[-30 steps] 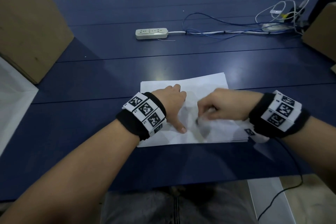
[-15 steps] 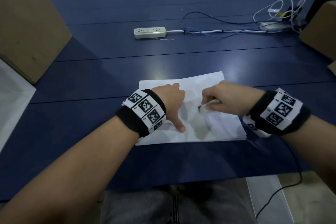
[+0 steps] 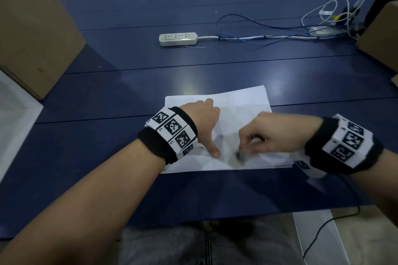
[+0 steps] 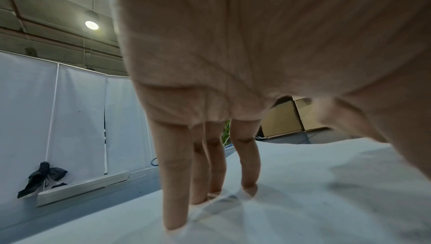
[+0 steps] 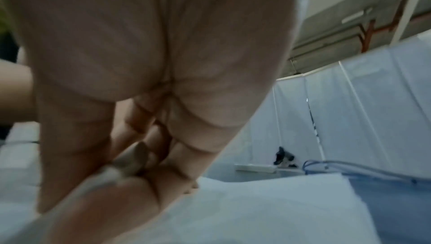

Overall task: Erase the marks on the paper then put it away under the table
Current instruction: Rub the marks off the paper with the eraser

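- The eraser (image 3: 241,154) blurs in the right hand (image 3: 271,135), whose grip pinches it.
- Creased white paper (image 3: 237,103) lies on the blue table (image 3: 129,84), pressed by the left hand (image 3: 202,118) with straight fingers (image 4: 175,183).

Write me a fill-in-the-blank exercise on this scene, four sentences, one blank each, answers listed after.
1. The left hand presses its straight fingers down on the ____.
2. The right hand grips an ____ and rubs it on the sheet.
3. The paper lies on a table coloured ____.
4. The power strip lies ____ the paper, at the far side.

Answers: paper; eraser; blue; beyond
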A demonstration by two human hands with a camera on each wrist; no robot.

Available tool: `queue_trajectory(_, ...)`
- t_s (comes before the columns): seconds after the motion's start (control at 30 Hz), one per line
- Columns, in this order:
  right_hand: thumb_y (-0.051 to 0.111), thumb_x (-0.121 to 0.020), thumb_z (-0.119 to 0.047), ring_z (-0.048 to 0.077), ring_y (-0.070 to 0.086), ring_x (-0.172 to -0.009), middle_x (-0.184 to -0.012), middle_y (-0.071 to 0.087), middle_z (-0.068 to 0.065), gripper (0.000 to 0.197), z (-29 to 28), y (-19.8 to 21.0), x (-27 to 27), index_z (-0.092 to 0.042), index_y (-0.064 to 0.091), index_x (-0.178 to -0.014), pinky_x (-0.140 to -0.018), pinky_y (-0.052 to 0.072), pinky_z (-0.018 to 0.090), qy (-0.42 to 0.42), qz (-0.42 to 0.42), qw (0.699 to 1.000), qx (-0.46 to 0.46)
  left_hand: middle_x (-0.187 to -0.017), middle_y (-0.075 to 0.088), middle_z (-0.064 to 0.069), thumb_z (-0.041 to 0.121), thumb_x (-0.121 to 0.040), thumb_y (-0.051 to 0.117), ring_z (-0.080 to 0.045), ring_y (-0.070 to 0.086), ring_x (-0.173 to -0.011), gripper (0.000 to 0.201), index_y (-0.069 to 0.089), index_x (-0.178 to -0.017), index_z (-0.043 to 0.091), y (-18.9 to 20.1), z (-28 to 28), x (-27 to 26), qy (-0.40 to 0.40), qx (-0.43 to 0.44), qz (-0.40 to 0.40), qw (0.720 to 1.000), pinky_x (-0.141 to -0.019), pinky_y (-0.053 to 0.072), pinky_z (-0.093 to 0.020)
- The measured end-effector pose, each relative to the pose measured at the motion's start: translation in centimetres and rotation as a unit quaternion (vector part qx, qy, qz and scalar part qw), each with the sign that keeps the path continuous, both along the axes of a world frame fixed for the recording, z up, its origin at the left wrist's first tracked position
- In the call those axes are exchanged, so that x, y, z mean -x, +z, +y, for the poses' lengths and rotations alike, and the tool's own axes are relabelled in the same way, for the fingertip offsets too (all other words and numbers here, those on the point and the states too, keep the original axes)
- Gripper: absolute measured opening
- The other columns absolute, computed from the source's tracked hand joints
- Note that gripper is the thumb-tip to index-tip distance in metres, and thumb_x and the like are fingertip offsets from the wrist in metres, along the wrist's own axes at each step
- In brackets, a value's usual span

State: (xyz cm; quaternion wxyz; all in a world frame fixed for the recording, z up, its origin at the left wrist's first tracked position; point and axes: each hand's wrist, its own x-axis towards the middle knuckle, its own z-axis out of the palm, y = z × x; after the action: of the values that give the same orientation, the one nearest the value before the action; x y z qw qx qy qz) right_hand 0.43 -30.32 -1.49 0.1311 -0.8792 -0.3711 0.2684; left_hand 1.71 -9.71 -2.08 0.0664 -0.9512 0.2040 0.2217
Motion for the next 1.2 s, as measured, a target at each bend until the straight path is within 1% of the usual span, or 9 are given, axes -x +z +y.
queue_trajectory(0.1,0.069,-0.090,-0.027,-0.003,0.063,-0.081,-0.090,0.074,-0.019,0.005,-0.1,-0.1,0.5,-0.031,0.071,-0.091,-0.072,0.046,0.011,0.012,0.047,0.999,0.008,-0.108,0.044,0.000,0.074,-0.047,0.081,-0.019,0.051,-0.095,0.093,0.053,-0.113,0.016,-0.1,-0.1,0.0,-0.002,-0.003,0.001,1.000,-0.077,0.052,-0.037)
queue_trajectory(0.3,0.060,-0.093,-0.024,0.010,0.061,-0.090,-0.097,0.073,-0.011,0.011,0.0,-0.4,-3.0,-0.022,0.068,-0.100,-0.079,0.049,0.026,-0.070,-0.127,0.989,0.012,-0.107,0.044,0.001,0.074,-0.046,0.081,-0.020,0.053,-0.093,0.092,0.054,-0.112,0.016,0.0,-0.2,0.0,0.002,-0.005,0.001,1.000,-0.079,0.053,-0.039)
queue_trajectory(0.43,0.070,-0.089,-0.028,-0.001,0.064,-0.083,-0.092,0.074,-0.018,0.006,0.2,0.0,0.0,-0.028,0.072,-0.094,-0.075,0.049,0.015,0.019,0.040,0.999,0.016,-0.108,0.043,0.001,0.074,-0.046,0.081,-0.019,0.049,-0.092,0.095,0.052,-0.115,0.016,-0.1,-0.1,-0.1,-0.001,0.000,-0.003,1.000,-0.074,0.048,-0.035)
queue_trajectory(0.5,0.071,-0.088,-0.026,-0.001,0.064,-0.084,-0.091,0.074,-0.018,0.007,0.2,0.0,0.1,-0.029,0.073,-0.094,-0.076,0.049,0.015,0.025,0.065,0.997,0.030,-0.109,0.043,0.001,0.074,-0.046,0.081,-0.018,0.049,-0.094,0.094,0.052,-0.114,0.016,-0.1,-0.1,-0.1,-0.001,0.000,0.000,1.000,-0.075,0.049,-0.035)
queue_trajectory(0.63,0.063,-0.092,-0.026,0.013,0.063,-0.091,-0.095,0.073,-0.007,0.012,0.7,-0.3,-3.1,-0.026,0.069,-0.103,-0.082,0.052,0.031,-0.055,-0.085,0.995,0.021,-0.111,0.045,0.001,0.074,-0.046,0.081,-0.019,0.052,-0.097,0.093,0.054,-0.114,0.017,0.0,-0.1,0.0,0.005,0.000,0.004,1.000,-0.082,0.053,-0.040)
queue_trajectory(0.7,0.061,-0.094,-0.028,0.014,0.060,-0.091,-0.098,0.072,-0.006,0.013,0.6,-0.6,-3.2,-0.023,0.068,-0.104,-0.080,0.049,0.029,-0.067,-0.130,0.989,0.014,-0.112,0.045,0.001,0.074,-0.046,0.081,-0.019,0.052,-0.098,0.094,0.054,-0.115,0.017,0.0,-0.1,0.1,0.004,-0.001,0.004,1.000,-0.083,0.053,-0.040)
queue_trajectory(0.9,0.070,-0.088,-0.032,0.000,0.065,-0.085,-0.092,0.074,-0.017,0.006,0.1,0.0,0.3,-0.027,0.072,-0.092,-0.076,0.052,0.019,0.017,0.056,0.998,0.018,-0.109,0.044,0.001,0.076,-0.044,0.081,-0.018,0.050,-0.095,0.097,0.052,-0.115,0.016,0.0,0.0,0.0,-0.006,0.000,-0.007,1.000,-0.080,0.052,-0.038)
queue_trajectory(1.07,0.063,-0.092,-0.024,0.014,0.063,-0.093,-0.096,0.073,-0.008,0.009,0.0,-0.3,-3.1,-0.022,0.069,-0.099,-0.084,0.051,0.031,-0.076,-0.112,0.991,0.012,-0.111,0.044,0.001,0.074,-0.047,0.081,-0.018,0.050,-0.097,0.091,0.054,-0.113,0.017,0.0,-0.3,0.0,-0.003,-0.001,-0.003,1.000,-0.081,0.052,-0.039)
queue_trajectory(1.2,0.070,-0.089,-0.026,0.001,0.064,-0.081,-0.090,0.074,-0.016,0.005,-0.4,-0.3,-0.7,-0.025,0.072,-0.093,-0.077,0.051,0.020,-0.007,-0.003,1.000,-0.001,-0.113,0.040,-0.001,0.071,-0.049,0.082,-0.017,0.041,-0.102,0.088,0.059,-0.111,0.013,-0.1,-0.2,-0.2,0.000,0.008,0.004,1.000,-0.085,0.050,-0.038)
